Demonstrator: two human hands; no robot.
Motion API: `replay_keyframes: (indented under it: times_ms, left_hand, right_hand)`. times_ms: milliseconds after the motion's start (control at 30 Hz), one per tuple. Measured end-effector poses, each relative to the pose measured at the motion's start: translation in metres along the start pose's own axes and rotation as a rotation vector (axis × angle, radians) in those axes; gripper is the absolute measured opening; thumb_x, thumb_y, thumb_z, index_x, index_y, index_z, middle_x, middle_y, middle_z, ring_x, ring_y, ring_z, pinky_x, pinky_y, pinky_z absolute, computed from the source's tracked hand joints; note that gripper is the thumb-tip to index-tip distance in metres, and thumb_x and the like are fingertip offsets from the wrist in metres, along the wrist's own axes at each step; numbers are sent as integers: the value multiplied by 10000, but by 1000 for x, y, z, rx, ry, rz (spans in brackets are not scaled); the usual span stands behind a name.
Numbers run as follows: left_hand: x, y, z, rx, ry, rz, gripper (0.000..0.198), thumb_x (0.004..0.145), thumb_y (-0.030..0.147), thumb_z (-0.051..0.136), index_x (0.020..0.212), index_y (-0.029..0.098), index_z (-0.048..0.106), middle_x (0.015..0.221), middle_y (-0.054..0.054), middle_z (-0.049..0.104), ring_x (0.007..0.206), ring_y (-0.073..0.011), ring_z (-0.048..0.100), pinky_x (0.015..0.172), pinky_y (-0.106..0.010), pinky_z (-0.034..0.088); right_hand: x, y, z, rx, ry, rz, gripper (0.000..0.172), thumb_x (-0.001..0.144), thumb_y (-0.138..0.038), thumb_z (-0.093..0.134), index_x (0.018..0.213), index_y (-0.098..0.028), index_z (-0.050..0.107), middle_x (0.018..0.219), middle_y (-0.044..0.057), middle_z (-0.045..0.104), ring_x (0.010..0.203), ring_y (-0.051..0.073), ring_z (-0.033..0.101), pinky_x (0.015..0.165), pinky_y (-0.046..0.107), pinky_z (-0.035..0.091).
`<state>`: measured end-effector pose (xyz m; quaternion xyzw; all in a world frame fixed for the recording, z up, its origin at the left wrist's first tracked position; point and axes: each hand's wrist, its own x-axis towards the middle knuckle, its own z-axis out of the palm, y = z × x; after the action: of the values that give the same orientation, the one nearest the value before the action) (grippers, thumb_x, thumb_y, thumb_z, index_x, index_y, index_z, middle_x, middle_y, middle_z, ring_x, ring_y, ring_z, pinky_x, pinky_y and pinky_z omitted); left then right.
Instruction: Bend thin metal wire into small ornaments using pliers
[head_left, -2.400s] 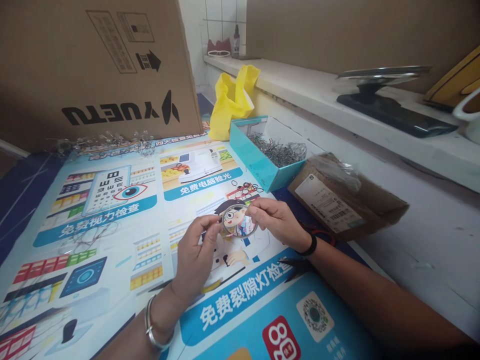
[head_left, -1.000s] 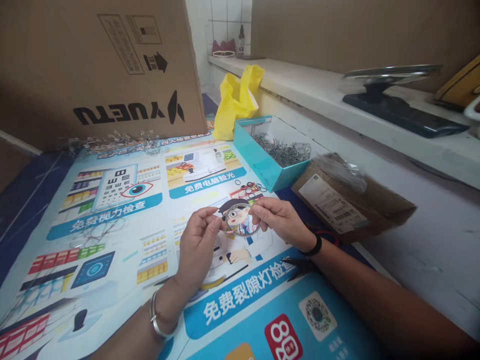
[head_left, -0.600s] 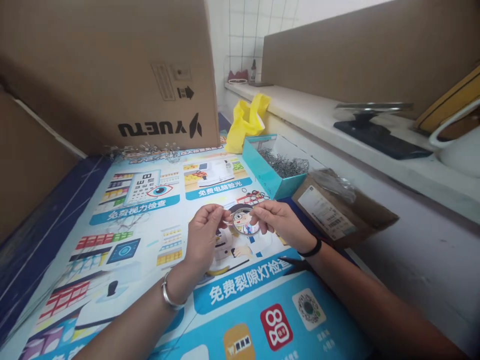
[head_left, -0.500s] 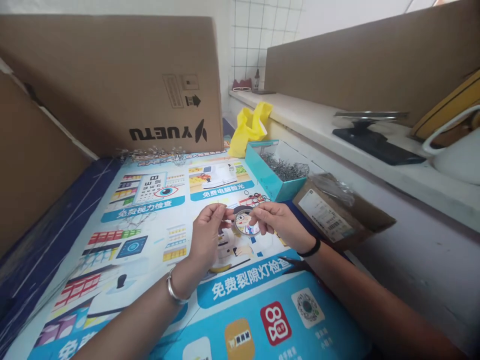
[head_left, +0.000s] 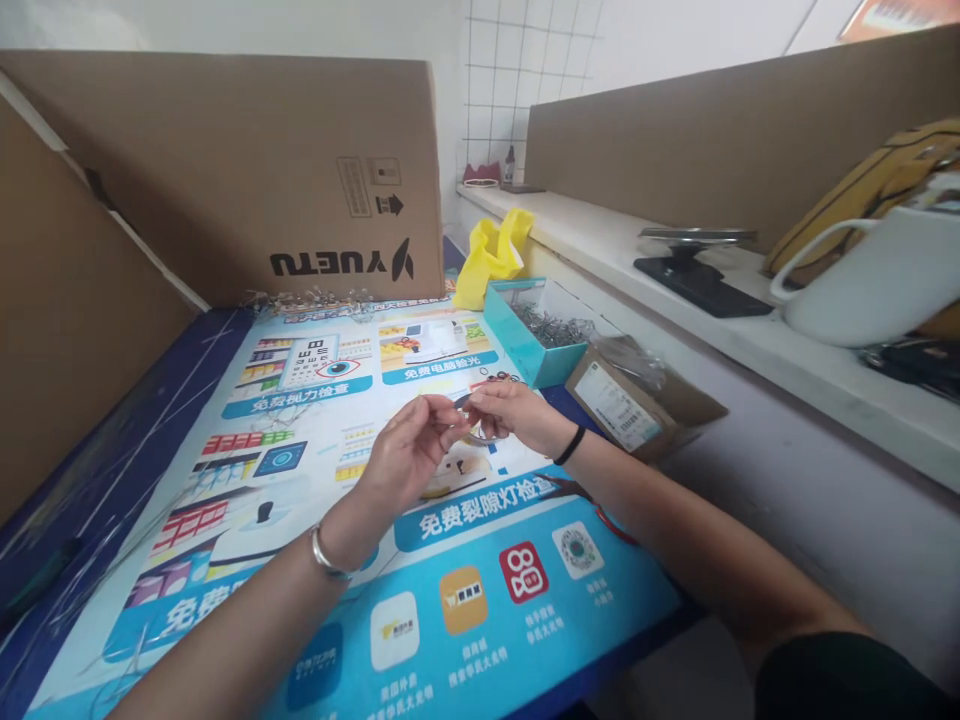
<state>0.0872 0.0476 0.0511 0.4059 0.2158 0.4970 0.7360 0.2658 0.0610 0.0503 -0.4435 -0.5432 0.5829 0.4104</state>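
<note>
My left hand (head_left: pixel 412 445) and my right hand (head_left: pixel 514 412) almost meet over the printed sheet (head_left: pixel 352 370). Thumb and fingers of each are pinched together; whatever lies between them is too small to make out. Below the fingertips lies a ring-shaped roll (head_left: pixel 480 437), partly hidden by my right hand. Several small dark rings (head_left: pixel 501 377) sit just beyond. Under my right forearm is a tool with dark blades (head_left: pixel 564 487) and a red handle (head_left: pixel 615 526), partly covered.
A teal box (head_left: pixel 517 340) holds tangled thin metal pieces. Beside it are a torn cardboard package (head_left: pixel 622 400) and a yellow bag (head_left: pixel 495 258). Large cardboard panels (head_left: pixel 247 170) stand at the back and left. A white mug (head_left: pixel 862 275) and a black stand (head_left: pixel 697 280) occupy the ledge.
My right hand has moved in towards my left, so the fingertips are now nearly touching. More of the roll is covered. The whole view has shifted slightly.
</note>
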Motion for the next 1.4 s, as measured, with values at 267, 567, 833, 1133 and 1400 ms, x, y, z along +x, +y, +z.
replay_keyframes:
  times_ms: [267, 567, 833, 1133, 1400]
  left_hand:
    - [-30, 38, -28, 432, 41, 163, 263, 812, 385, 585, 915, 166, 687, 659, -15, 559, 777, -162, 582, 927, -349, 435]
    - [-46, 44, -81, 461, 215, 254, 260, 819, 439, 554, 897, 192, 575, 713, -17, 649, 776, -142, 611, 889, -342, 447]
    - [-40, 35, -117, 603, 250, 222, 276, 835, 405, 538, 896, 155, 638, 877, -82, 687, 898, -200, 621, 881, -355, 451]
    - [-43, 29, -124, 803, 191, 247, 307, 916, 381, 385, 1033, 171, 575, 938, -54, 680, 972, -180, 585, 929, -328, 395]
    - [-46, 29, -121, 931, 166, 235, 248, 906, 346, 410, 1053, 191, 536, 929, -31, 670, 937, -169, 600, 898, -325, 417]
  right_hand:
    - [-53, -12, -23, -898, 73, -174, 251, 837, -303, 509, 675, -160, 637, 571, -24, 569, 543, 98, 520, 488, 200, 347]
    - [-47, 26, 70, -1226, -184, -464, 459, 788, -283, 606, 1229, -184, 529, 1262, 105, 545, 1182, 245, 461, 977, 373, 371]
    - [11, 37, 89, -1501, -264, -460, 463, 834, -337, 543, 1271, -200, 474, 1173, 118, 550, 1093, 267, 470, 892, 399, 395]
    - [21, 63, 101, -1628, 34, -446, 116, 832, -165, 484, 875, -131, 586, 910, 130, 573, 884, 266, 490, 737, 372, 415]
    - [27, 71, 80, -1118, 157, -468, 151, 890, -233, 412, 915, -162, 543, 880, 78, 565, 858, 218, 512, 747, 346, 421]
